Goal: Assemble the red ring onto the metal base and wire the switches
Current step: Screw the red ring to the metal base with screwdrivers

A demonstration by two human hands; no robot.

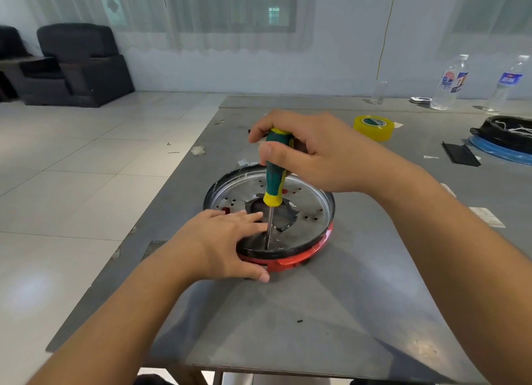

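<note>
Meanwhile, right hand [313,151] grips screwdriver [275,177] upright; left hand [227,240], fingers straight, presses metal base [313,209] rim.

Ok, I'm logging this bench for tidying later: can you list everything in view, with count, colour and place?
metal base: one, silver with black rim, table centre
red ring: one, red, under the base
screwdriver: one, green and yellow, upright on the base
tape roll: one, yellow, behind the base
water bottles: two, clear, far right
black pan: one, on a blue ring, right edge
table: one, grey
armchair: one, black, far left
left hand: fingers flat on the base
right hand: grips the screwdriver
</note>
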